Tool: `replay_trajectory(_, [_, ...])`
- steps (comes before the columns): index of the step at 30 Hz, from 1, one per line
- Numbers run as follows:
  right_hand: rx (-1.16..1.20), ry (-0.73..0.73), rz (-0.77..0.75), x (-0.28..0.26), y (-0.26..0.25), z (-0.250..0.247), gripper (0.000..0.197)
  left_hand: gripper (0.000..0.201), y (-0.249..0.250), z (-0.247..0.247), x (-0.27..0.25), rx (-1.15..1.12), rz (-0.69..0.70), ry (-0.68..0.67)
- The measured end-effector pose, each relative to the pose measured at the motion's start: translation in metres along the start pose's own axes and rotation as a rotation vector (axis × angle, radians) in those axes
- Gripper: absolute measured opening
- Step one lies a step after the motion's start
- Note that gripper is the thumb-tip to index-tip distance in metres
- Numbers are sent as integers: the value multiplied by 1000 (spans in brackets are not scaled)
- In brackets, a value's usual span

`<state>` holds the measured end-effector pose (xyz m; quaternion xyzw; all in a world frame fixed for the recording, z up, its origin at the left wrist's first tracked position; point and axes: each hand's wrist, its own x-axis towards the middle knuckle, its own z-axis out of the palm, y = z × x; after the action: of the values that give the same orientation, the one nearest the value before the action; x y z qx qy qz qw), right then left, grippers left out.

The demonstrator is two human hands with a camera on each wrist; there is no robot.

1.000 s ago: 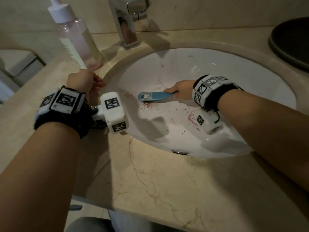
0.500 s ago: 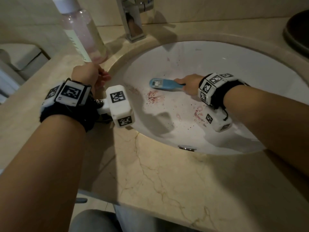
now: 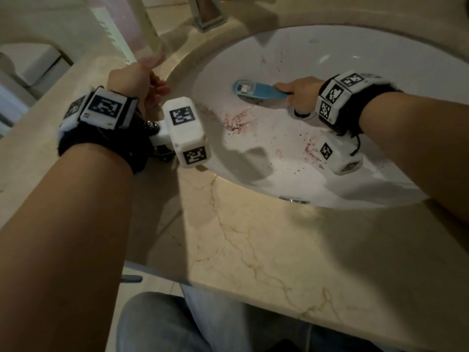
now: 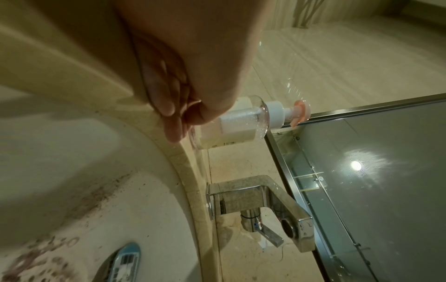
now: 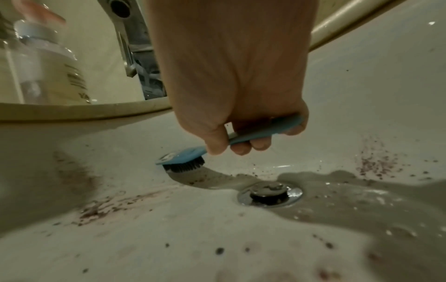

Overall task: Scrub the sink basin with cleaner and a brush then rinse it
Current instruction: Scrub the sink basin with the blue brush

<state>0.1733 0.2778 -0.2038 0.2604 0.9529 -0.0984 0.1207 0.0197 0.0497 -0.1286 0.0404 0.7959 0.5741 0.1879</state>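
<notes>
— How many brushes?
— One brush (image 3: 258,92), blue, in the sink (image 3: 380,72). The right hand (image 3: 300,95) has its fingers (image 5: 259,143) curled round the handle; the dark bristles sit low on the left wall, above the one drain (image 5: 270,193).
— And the cleaner?
— One bottle (image 4: 237,124) with a pump, standing on the worktop (image 3: 266,245) by the rim, left of the one tap (image 4: 260,208).
— The left hand (image 3: 134,80)?
— Curled at the bottle's base; whether it grips, I cannot tell.
— Dirt?
— Three reddish patches (image 3: 237,121), plus loose specks.
</notes>
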Motion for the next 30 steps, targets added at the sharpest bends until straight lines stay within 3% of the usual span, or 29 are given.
replay_trajectory(3, [-25,9,34,-2,6,0,58,27,-1,0,2,0,-14,-13])
replay_trajectory(8, [-66,56,87,-15,16,-6,49,29,0,2,1,13,-3,-12])
replay_trajectory(11, [-125,-63,53,-17,9,-8,50,32,1,3,-1,13,1,-1])
replay_trajectory(17, [12,-250,-140,-15,-18,-13,49,32,1,4,-4,35,-4,13])
replay_trajectory(19, [46,-220,-191,-15,-29,-21,47,31,1,4,-5,46,-4,21])
replay_trajectory(25, [282,159,-188,-3,-40,-27,50,30,1,4,-7,33,-2,15])
replay_trajectory(27, [316,169,-180,0,-42,-21,51,31,2,4,-7,18,1,12])
replay_trajectory(30, [241,58,-225,0,-41,-8,50,31,1,5,-7,29,0,17])
